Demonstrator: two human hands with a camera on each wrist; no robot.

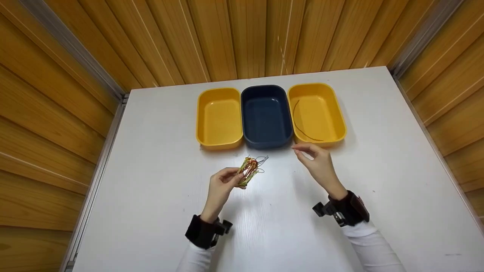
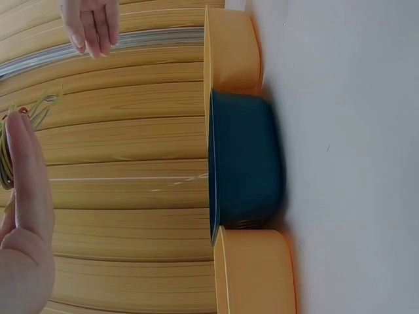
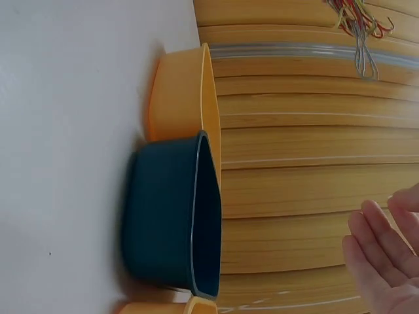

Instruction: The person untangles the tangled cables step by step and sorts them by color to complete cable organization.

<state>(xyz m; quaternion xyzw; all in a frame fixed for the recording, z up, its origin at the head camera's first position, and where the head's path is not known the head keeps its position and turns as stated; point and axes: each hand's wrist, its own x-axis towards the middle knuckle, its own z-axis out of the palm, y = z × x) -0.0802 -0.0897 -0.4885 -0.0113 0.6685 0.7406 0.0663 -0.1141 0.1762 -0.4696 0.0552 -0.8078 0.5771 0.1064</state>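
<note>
- Two hands are over the worktop [image 1: 272,234]; our left hand [image 1: 221,185] pinches a bunch of thin wires [image 1: 251,162], yellow-green, red and grey, with grey loops poking out.
- Our right hand [image 1: 320,165] is near the front of the right yellow box [image 1: 319,113], its thumb and fingers a bit apart, and we see nothing in it.
- One dark wire [image 1: 297,127] lies bent in that box; we can't be sure of its colour.
- Beside that box is the dark blue box [image 1: 264,117], then the left yellow box [image 1: 221,121].
- We think we are sorting wires into boxes, one by one. Next, our right hand should go to the bunch and gently pull out one wire, while our left hand grips the rest so it doesn't tangle.
</note>
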